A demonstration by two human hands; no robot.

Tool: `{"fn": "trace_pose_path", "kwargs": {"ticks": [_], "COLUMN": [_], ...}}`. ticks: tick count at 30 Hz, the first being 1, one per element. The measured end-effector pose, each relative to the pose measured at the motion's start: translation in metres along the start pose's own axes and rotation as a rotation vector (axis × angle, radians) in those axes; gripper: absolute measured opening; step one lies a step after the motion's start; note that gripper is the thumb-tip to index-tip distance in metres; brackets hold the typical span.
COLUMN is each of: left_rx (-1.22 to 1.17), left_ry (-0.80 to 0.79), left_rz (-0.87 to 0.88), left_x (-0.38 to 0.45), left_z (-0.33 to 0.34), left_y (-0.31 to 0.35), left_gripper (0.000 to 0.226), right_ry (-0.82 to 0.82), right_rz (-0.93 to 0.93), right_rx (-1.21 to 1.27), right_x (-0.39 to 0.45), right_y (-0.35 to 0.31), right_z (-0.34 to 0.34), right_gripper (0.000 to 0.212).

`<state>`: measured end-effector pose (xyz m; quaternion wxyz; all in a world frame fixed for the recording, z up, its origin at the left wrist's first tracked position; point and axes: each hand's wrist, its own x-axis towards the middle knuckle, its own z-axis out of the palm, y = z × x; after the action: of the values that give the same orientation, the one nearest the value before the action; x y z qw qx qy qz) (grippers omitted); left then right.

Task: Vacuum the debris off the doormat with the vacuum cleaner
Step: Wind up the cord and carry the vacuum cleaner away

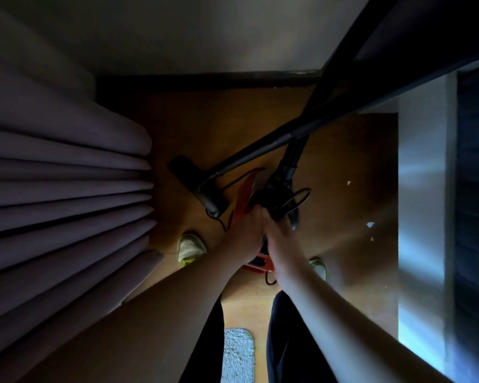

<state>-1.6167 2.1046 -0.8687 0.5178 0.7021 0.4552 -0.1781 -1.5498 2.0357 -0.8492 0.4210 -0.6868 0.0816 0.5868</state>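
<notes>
We see grey curtains (61, 189) filling the left, wooden floor (343, 167) below. Red-and-black vacuum cleaner (263, 205) sits on the floor between our shoes, its wand (260, 150) running to the floor head (197, 186). Doormat (238, 355) lies behind, at bottom edge. Left hand (246, 230) and right hand (277, 230) both reach onto the vacuum's top; grip unclear in the dark.

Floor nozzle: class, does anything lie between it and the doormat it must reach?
Yes. The floor nozzle rests on the wood floor ahead of the person. The grey doormat lies behind, seen between the legs. The red canister, the black cord and the person's own feet stand between them.
</notes>
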Motion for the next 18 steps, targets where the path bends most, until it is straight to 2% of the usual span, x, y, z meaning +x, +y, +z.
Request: {"fn": "trace_pose_path", "kwargs": {"ticks": [2,5,8,10,12,14,18], "left_rx": [0.167,0.309,0.145,0.019,0.050,0.118,0.193], "left_ry": [-0.087,-0.112,-0.063,-0.181,-0.331,-0.410,-0.414], "left_rz": [0.022,0.024,0.043,0.093,0.100,0.060,0.095], "left_x": [-0.008,-0.013,-0.013,-0.010,-0.003,0.005,0.017], "left_z": [0.002,0.000,-0.019,-0.038,-0.057,-0.074,-0.105], "left_y": [0.004,-0.002,-0.010,-0.018,-0.021,-0.015,0.013], "left_gripper": [0.038,0.047,0.059,0.061,0.056,0.050,0.037], "right_ry": [0.034,0.167,0.187,0.252,0.271,0.224,0.200], "right_rz": [0.065,0.156,0.120,0.097,0.070,0.049,0.032], "right_rx": [0.020,0.010,0.011,-0.048,-0.054,-0.019,0.064], "right_x": [0.005,0.021,0.029,0.034,0.038,0.038,0.041], "right_y": [0.001,-0.002,-0.011,-0.016,-0.014,-0.013,-0.024], "right_z": [0.008,0.018,0.033,0.037,0.033,0.032,0.029], "right_gripper": [0.053,0.057,0.045,0.028,0.033,0.032,0.027]}}
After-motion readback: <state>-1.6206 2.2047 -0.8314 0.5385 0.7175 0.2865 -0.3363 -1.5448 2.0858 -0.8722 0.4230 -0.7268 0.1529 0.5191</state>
